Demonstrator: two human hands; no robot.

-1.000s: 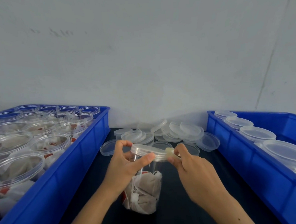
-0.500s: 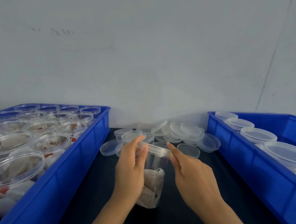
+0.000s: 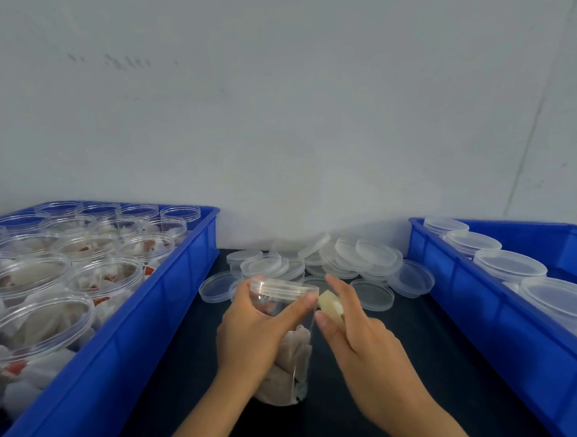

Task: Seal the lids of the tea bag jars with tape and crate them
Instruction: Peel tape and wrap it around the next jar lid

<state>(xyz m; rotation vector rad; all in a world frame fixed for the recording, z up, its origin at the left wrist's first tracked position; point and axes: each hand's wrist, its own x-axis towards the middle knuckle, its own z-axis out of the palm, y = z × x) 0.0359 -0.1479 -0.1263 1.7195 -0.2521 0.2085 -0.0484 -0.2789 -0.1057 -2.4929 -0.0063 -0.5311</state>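
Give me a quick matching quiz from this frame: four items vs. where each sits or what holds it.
Items:
1. jar with tea bags
2. tape roll
3. loose lids
4. lidded jars

Places:
A. right crate
B. piled on the table by the wall
C. held by the left hand
D. held by the right hand

Pairs: 1-C, 2-D, 3-B, 4-A

Both crates, left crate (image 3: pixel 125 336) and right crate (image 3: pixel 488 310), are solid blue. The held jar (image 3: pixel 286 323) and the loose lids (image 3: pixel 320 263) are clear plastic; the tea bags (image 3: pixel 289 363) inside are grey-brown, and the tape roll (image 3: pixel 331 304) is pale yellow. The counter (image 3: pixel 407 363) is dark, near black, and the wall (image 3: pixel 273 101) is plain off-white with faint grey marks.
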